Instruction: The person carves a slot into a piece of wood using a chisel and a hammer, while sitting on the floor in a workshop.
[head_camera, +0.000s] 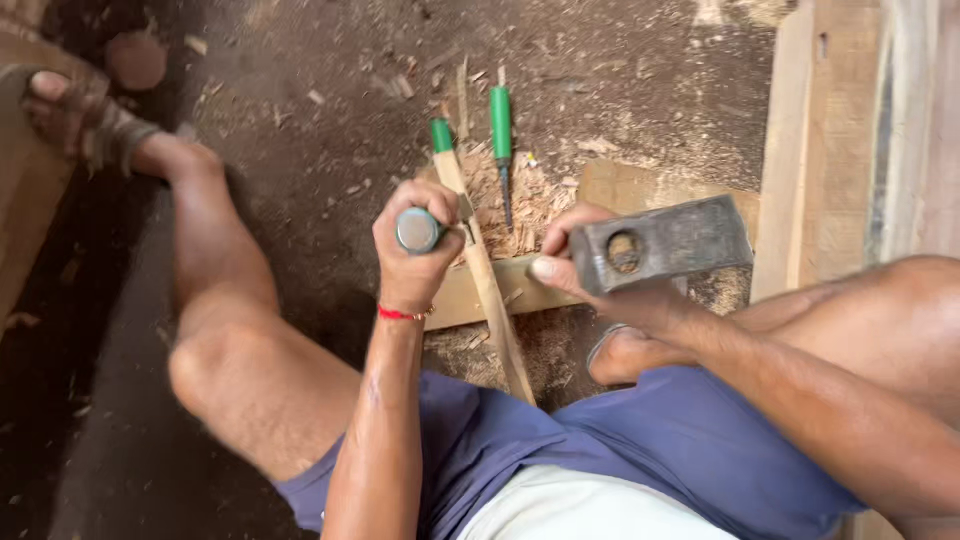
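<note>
- Head view, centre of frame: left hand (415, 245) has its grip wrapped tight round a chisel handle (418, 230), held upright over the wooden slat (487, 275), probably so the blade bites straight down.
- Right of centre: right hand (590, 275) has its grip closed on a hammer; the steel hammer head (660, 242) hangs just beside the chisel top.
- The slat lies on a flat board (470, 295) on the dirt floor (300, 130), bare foot (625, 355) just beside the board.
- Upper centre: two spare green-handled chisels (502, 135) lie in the shavings (530, 200), close at hand.
</note>
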